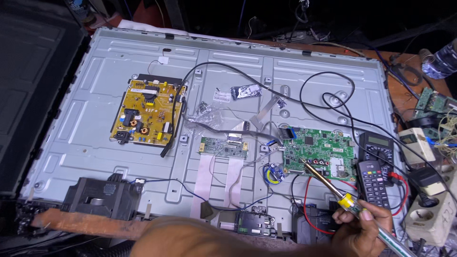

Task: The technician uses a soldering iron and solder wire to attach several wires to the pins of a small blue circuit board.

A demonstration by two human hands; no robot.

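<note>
Back cover already off. The right hand, fingers clenched round a soldering iron, rests its tip on the green circuit board; left hand isn't visible.

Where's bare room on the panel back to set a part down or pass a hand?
Free: the metal panel top right, inside the black cable loop, and the strip left of the yellow power board. Also low centre-left, between the black speaker box and white ribbon cables. Crowded: around the green main board, where the right hand holds a soldering iron beside the remote and multimeter.
</note>
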